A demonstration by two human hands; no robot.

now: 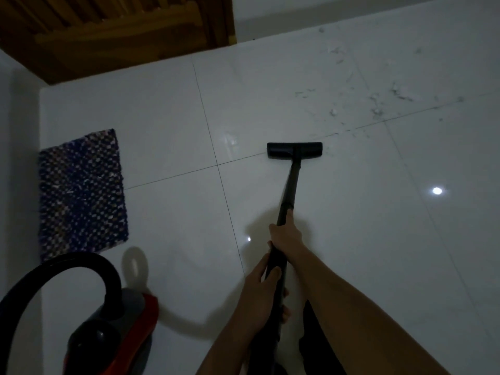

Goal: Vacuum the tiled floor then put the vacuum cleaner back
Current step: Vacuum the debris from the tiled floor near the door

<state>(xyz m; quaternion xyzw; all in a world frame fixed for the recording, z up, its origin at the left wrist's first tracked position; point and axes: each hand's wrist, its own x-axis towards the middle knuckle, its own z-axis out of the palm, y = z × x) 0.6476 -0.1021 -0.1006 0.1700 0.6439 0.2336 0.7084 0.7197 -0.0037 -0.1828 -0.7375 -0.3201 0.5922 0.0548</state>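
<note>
A slim black vacuum wand (290, 185) ended in a flat floor head (294, 150) resting on glossy white tiled floor (378, 226). The right grip (285, 235) and, nearer, the left grip (257, 290) both wrapped the wand. Red canister (127, 331) stood lower left.

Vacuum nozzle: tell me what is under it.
The vacuum nozzle sits on white floor tile, over a grout line. Whatever lies directly beneath it is hidden.

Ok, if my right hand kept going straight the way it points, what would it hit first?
The right hand, gripping the long black vacuum wand, points along it. It would likely first meet the wand's thicker collar just ahead, then the flat black floor head.
</note>
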